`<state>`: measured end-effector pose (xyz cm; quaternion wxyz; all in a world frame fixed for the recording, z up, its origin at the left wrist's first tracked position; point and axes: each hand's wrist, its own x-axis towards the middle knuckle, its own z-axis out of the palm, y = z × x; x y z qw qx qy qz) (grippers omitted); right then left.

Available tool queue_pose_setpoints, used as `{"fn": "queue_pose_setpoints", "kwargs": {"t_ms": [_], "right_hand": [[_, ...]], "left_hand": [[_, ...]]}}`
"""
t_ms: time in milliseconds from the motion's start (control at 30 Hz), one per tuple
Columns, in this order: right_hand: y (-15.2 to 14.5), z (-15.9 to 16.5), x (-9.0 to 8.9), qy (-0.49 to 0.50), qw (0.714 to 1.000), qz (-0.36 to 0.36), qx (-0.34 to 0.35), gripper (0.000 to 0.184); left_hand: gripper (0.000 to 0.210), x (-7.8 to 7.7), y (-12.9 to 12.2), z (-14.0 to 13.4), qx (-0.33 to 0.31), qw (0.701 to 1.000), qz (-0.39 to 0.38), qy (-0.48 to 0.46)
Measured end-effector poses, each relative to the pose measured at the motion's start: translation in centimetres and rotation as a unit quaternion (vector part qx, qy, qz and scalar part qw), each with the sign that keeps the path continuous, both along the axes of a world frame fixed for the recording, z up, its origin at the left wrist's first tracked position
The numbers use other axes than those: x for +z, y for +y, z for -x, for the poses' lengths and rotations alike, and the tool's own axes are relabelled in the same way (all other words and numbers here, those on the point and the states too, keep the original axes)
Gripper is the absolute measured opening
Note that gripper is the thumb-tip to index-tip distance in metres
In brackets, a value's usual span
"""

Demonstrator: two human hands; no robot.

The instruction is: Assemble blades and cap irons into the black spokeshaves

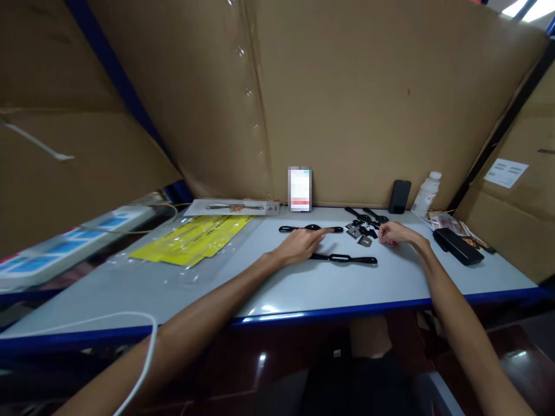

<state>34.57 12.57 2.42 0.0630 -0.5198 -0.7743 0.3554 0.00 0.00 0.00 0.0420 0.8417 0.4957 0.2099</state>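
Both forearms reach forward over the grey, blue-edged table [130, 289]. The left hand [299, 244] lies palm down, fingers stretched flat across the upper black strap [289, 229] — not gripping it. A second strap [347, 259] lies just in front of that hand. The right hand [396, 234] is loosely curled at a heap of small black and silver parts [362, 231]; whether it pinches one cannot be told. Cardboard sheets [347, 98] wall the table — a yellow packet [195, 237] lies left, a white bottle [426, 193] at the back right.

no readable text, labels too blurred
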Motion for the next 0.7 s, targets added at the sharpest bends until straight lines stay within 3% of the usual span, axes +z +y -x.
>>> {"fn": "queue_pose_setpoints", "kwargs": {"t_ms": [200,700], "right_hand": [[0.1,0.0,-0.1,0.008,1.000,0.008,-0.006,0.016],[-0.3,-0.1,-0.1,0.024,0.999,0.019,-0.011,0.017]], "left_hand": [[0.041,-0.4,-0.1,-0.9,-0.021,1.000,0.001,-0.005],[0.041,-1.3,0.7,-1.5,-0.001,1.000,0.018,0.013]]}}
